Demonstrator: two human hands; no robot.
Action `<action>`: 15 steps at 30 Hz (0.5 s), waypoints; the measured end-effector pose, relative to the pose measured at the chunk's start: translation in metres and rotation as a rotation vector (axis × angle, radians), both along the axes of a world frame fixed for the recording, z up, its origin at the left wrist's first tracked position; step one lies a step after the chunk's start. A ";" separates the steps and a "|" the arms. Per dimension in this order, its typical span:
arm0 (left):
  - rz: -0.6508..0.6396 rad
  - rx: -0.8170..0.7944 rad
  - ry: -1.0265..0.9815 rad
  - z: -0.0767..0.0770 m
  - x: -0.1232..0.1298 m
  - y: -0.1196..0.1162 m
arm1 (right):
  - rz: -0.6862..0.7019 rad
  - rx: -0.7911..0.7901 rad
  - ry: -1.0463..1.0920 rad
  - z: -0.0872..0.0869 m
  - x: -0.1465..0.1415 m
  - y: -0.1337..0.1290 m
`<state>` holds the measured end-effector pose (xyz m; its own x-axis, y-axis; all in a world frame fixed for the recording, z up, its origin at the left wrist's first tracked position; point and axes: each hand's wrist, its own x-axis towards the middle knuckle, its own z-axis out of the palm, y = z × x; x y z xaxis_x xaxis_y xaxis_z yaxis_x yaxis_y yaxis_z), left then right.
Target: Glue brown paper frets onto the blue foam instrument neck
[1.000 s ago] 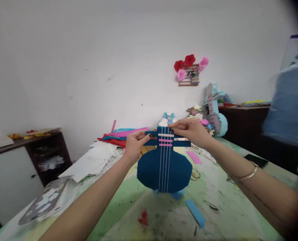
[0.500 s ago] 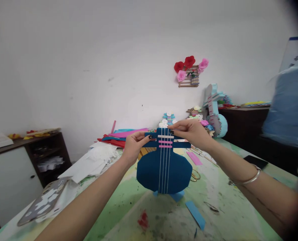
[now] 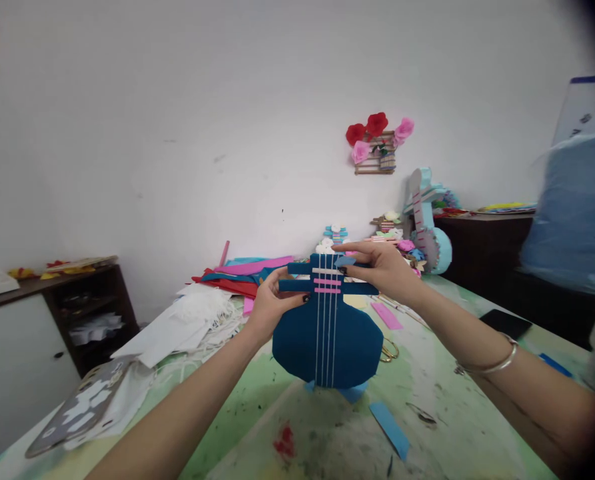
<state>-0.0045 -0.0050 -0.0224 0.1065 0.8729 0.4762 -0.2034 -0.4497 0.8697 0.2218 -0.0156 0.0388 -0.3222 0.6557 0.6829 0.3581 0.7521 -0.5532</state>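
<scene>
Head view: a dark-blue instrument-shaped cutout (image 3: 297, 347) stands upright at the centre of the frame, bearing white strings and pink cross-strips. The person's left hand (image 3: 271, 307), left of centre, is closed on the cutout's lower left crossbar, thumb in front, fingers behind. The right hand (image 3: 385, 267), right of centre, is nearly closed, pinching a small light-blue piece (image 3: 345, 261) at the upper right edge of the cutout's neck. A light-blue strip (image 3: 389, 429) lies on the paint-stained table (image 3: 242, 427), lower right of centre. Scissors (image 3: 390, 350) lie partly hidden behind the cutout; a phone case (image 3: 77, 407) occupies the lower left.
</scene>
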 end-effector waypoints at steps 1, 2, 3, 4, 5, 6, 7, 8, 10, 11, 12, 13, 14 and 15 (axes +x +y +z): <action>-0.007 -0.020 0.005 -0.002 0.000 0.000 | -0.006 0.006 -0.003 -0.001 0.000 -0.001; -0.022 -0.044 0.025 -0.005 -0.001 0.000 | -0.013 0.012 -0.007 -0.001 0.000 -0.001; -0.039 -0.068 0.059 -0.007 -0.002 0.000 | -0.019 0.013 -0.009 -0.002 0.000 -0.002; -0.057 -0.087 0.106 -0.009 -0.003 0.001 | -0.023 0.008 -0.008 -0.003 0.000 -0.002; -0.066 -0.097 0.162 -0.011 -0.004 0.002 | -0.024 -0.007 0.002 -0.003 0.000 -0.002; -0.068 -0.100 0.216 -0.012 -0.006 0.004 | -0.020 -0.028 0.027 -0.004 0.001 -0.003; -0.064 -0.100 0.264 -0.014 -0.007 0.006 | -0.014 -0.053 0.067 -0.004 0.002 -0.003; -0.058 -0.095 0.300 -0.015 -0.008 0.008 | -0.011 -0.074 0.117 -0.005 0.005 -0.004; -0.050 -0.082 0.334 -0.015 -0.011 0.012 | -0.025 -0.093 0.213 -0.007 0.012 -0.006; -0.051 -0.082 0.336 -0.014 -0.012 0.013 | -0.045 -0.095 0.252 -0.009 0.018 -0.008; -0.055 -0.085 0.333 -0.012 -0.015 0.014 | -0.070 -0.094 0.282 -0.012 0.025 -0.011; -0.056 -0.088 0.336 -0.010 -0.018 0.015 | -0.099 -0.095 0.305 -0.016 0.033 -0.015; -0.060 -0.094 0.346 -0.006 -0.022 0.015 | -0.139 -0.100 0.317 -0.021 0.042 -0.019; -0.070 -0.105 0.365 -0.002 -0.026 0.015 | -0.186 -0.107 0.320 -0.028 0.052 -0.024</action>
<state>-0.0308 0.0099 -0.0245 0.3138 0.8995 0.3041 0.1006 -0.3500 0.9313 0.2739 -0.0392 0.0112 0.0273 0.7560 0.6541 0.2799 0.6223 -0.7310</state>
